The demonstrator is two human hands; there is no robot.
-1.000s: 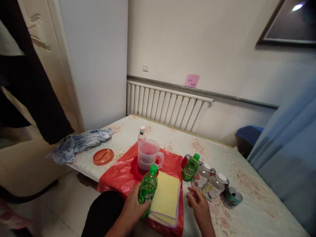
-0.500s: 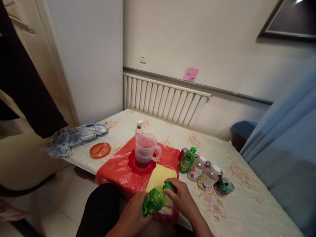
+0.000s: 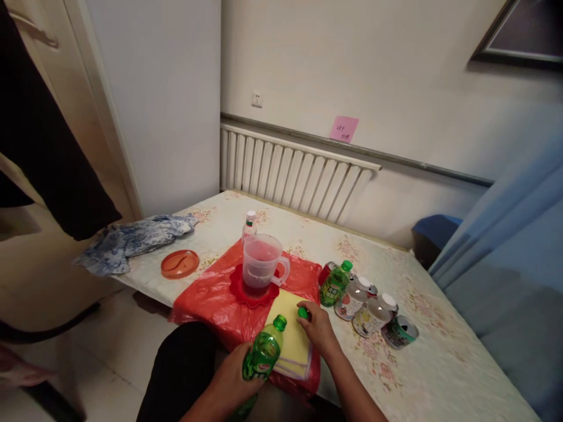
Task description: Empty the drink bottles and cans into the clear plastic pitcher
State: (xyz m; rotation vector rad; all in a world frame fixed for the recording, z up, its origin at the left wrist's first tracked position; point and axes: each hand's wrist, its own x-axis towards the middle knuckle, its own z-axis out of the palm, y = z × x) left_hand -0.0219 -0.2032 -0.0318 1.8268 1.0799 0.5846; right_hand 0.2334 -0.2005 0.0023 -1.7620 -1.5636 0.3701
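My left hand (image 3: 233,375) is wrapped round a green plastic bottle (image 3: 267,349), which leans up to the right with its mouth uncapped. Between the fingertips of my right hand (image 3: 320,329) is a green bottle cap (image 3: 303,312), a little apart from the bottle's mouth. Below the cap lies a folded yellow cloth (image 3: 294,346) on red plastic sheeting (image 3: 206,308). Beyond my hands, a clear measuring jug (image 3: 259,264) stands on a red scalloped dish (image 3: 237,290), with dark liquid at its bottom. Just behind the jug is a small white-capped bottle (image 3: 249,225).
To the right stand a green-capped bottle (image 3: 335,285), two white-capped bottles, one of them with a yellow label (image 3: 368,319), and several cans, including a green can (image 3: 401,332). An orange lid (image 3: 179,264) and a blue patterned cloth (image 3: 136,240) lie left. A radiator (image 3: 290,167) backs the table.
The green cap has come away from the bottle in my right hand's fingers. My left hand has tilted the bottle more upright and shifted it slightly left.
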